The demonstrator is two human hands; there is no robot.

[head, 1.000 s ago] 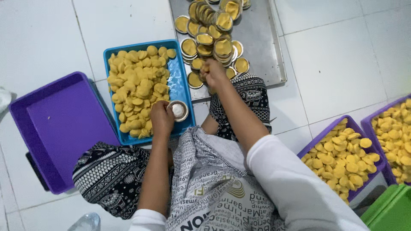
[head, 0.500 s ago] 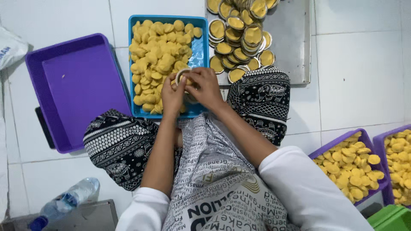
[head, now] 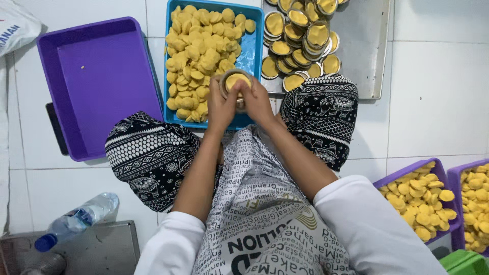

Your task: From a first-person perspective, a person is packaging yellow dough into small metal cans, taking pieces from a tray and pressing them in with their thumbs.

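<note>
the person is sitting on the tiled floor [head: 438,97] and both hands are meeting over the near edge of the blue tray [head: 252,51]. the left hand [head: 220,104] and the right hand [head: 256,102] are curled closed around a small round metal mould [head: 235,84], thumbs pressing on the yellow dough disc [head: 237,80] lying in its mouth. the mould is sitting between the two palms, just above the heap of loose yellow dough pieces [head: 198,56] in that tray.

by the look of it the step in hand is pressing a disc down into the mould so that it lines the cup. the next move probably calls for even thumb pressure around the rim, then a free right hand to set the filled mould with the filled moulds [head: 298,43] stacked on the metal sheet [head: 364,46] just beyond.

compared with half a second ago, the hands are staying together in the same spot, but the disc is now showing plainly in the mould where fingers were covering it. a second ago the hands were apart, the right one reaching among the stacked moulds and the left one holding an empty mould at the tray edge. the purple tray [head: 99,81] is lying to the left.
</note>
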